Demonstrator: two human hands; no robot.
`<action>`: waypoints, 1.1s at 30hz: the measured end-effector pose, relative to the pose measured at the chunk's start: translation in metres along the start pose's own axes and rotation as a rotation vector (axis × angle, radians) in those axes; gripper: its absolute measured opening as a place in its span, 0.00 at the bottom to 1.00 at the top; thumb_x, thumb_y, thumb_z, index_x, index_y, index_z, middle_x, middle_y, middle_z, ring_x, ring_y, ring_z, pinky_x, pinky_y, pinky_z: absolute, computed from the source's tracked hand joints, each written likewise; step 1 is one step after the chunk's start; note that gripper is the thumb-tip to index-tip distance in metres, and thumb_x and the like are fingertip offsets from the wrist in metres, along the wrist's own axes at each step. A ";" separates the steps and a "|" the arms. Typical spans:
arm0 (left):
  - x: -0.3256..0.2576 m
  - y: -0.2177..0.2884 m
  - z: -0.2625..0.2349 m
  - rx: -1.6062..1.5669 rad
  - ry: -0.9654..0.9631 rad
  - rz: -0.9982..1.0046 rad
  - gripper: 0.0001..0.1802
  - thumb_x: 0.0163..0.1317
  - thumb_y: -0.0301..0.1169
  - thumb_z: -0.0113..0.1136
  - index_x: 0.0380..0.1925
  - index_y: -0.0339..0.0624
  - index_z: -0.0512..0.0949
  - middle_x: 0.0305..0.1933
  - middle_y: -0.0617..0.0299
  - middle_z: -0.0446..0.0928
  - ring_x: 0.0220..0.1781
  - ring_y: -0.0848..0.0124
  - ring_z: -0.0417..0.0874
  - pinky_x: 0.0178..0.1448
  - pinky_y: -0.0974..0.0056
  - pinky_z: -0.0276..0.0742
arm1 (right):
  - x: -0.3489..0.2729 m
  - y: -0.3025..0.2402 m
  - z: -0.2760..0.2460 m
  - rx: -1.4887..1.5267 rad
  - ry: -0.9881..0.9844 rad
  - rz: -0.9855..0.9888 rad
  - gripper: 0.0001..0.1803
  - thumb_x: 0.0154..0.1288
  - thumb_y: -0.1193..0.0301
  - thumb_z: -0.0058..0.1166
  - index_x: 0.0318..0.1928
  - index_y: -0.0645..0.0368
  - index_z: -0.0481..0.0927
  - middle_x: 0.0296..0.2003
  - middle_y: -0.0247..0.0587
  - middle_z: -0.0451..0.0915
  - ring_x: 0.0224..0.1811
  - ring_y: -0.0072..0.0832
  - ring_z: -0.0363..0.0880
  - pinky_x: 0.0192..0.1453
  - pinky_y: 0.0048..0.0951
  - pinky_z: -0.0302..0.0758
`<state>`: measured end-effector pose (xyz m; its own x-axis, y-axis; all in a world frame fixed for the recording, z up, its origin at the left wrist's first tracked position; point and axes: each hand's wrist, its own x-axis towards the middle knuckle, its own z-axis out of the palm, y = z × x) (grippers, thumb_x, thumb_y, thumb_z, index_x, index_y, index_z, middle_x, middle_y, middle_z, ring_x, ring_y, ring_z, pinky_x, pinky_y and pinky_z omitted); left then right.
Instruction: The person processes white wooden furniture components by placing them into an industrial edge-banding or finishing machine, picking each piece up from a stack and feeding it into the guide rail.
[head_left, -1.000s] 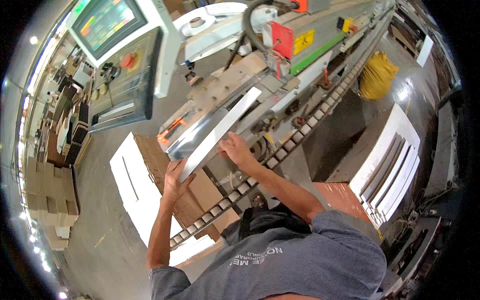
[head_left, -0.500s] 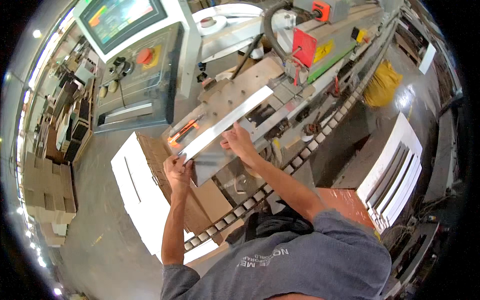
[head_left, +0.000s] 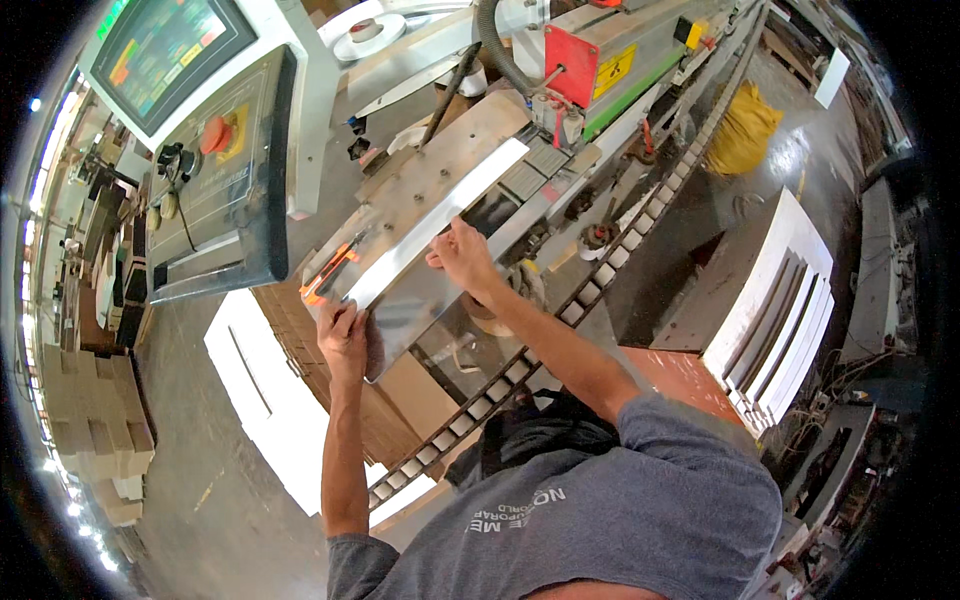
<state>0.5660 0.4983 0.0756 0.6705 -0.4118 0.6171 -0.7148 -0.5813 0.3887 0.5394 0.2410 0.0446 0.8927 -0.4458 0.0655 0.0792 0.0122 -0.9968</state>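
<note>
A long white panel [head_left: 440, 222] is being lined up on the machine's metal surface [head_left: 425, 185], along its near edge. The left hand [head_left: 343, 335] is clamped on one end, the right hand [head_left: 462, 258] on its middle — fingers closed. Judged next: a steady, square push into the feed.

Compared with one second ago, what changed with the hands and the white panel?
Little changed: the white panel lies on the machine bed as before. The left hand still holds its near end, and the right hand still presses its edge. Mostly the camera view shifted.
</note>
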 end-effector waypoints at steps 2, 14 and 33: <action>0.008 0.006 0.011 -0.014 -0.004 0.040 0.10 0.50 0.21 0.70 0.34 0.37 0.81 0.36 0.54 0.78 0.37 0.58 0.79 0.38 0.60 0.76 | 0.008 0.000 -0.014 -0.002 0.014 -0.003 0.14 0.69 0.71 0.49 0.33 0.70 0.64 0.26 0.49 0.81 0.28 0.30 0.85 0.32 0.28 0.83; 0.065 0.068 0.099 -0.048 -0.060 0.064 0.09 0.51 0.22 0.70 0.33 0.36 0.81 0.36 0.52 0.78 0.38 0.53 0.80 0.41 0.57 0.76 | 0.054 -0.020 -0.114 -0.047 0.087 0.069 0.22 0.72 0.72 0.47 0.59 0.77 0.64 0.32 0.45 0.79 0.32 0.26 0.83 0.34 0.25 0.81; 0.143 0.145 0.228 -0.166 -0.202 0.179 0.07 0.61 0.24 0.63 0.39 0.35 0.84 0.42 0.54 0.78 0.36 0.62 0.80 0.36 0.60 0.76 | -0.274 0.058 -0.464 -1.416 1.055 0.862 0.40 0.70 0.60 0.46 0.71 0.73 0.48 0.71 0.62 0.53 0.72 0.53 0.53 0.74 0.50 0.54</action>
<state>0.6038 0.1956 0.0644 0.5453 -0.6376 0.5442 -0.8365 -0.3714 0.4030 0.0936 -0.0515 -0.0530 -0.1252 -0.9861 0.1092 -0.9890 0.1154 -0.0921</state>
